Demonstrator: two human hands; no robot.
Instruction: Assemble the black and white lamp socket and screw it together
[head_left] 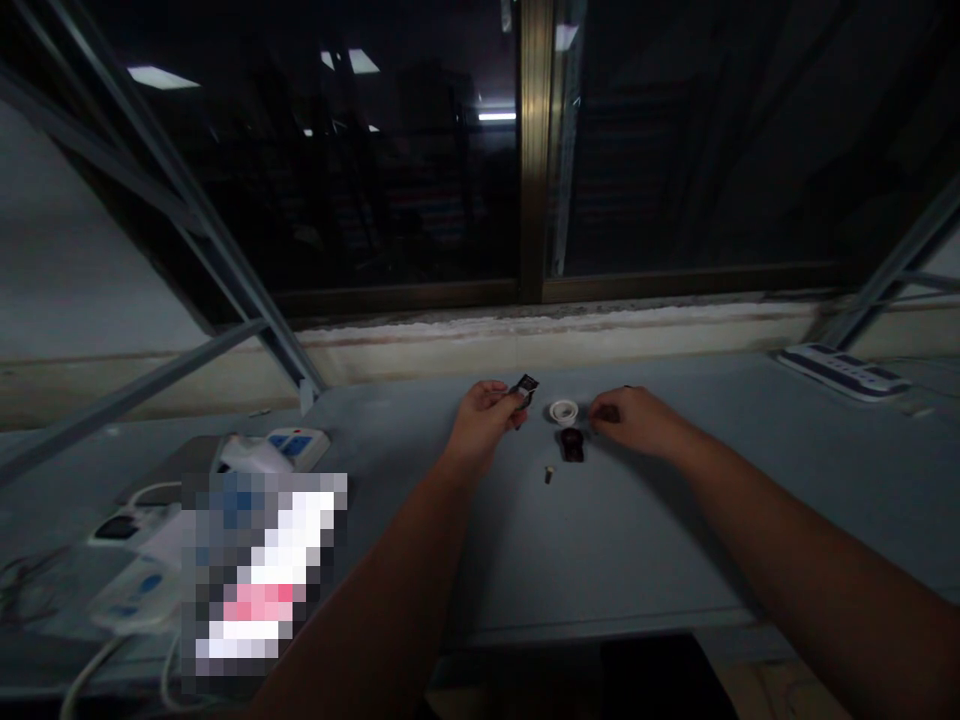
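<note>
My left hand (480,418) is closed, pinching a small black part (529,384) with a shiny metal-looking piece on it, held just above the table. To the right of that part sits a round white ring-shaped piece (564,412), open side up. A dark brown moulded piece (572,446) lies right in front of the ring. Nearer to me is a small screw (549,473). My right hand (634,418) is beside the white ring, its fingers curled together; whatever is at the fingertips is too dark to make out.
The grey table (600,560) runs up to a wall ledge below a dark window (375,180). Several power strips and cables crowd the left, near a blurred-out object (270,570). Another power strip (844,372) lies at the far right. Metal frame legs (225,270) stand at both sides.
</note>
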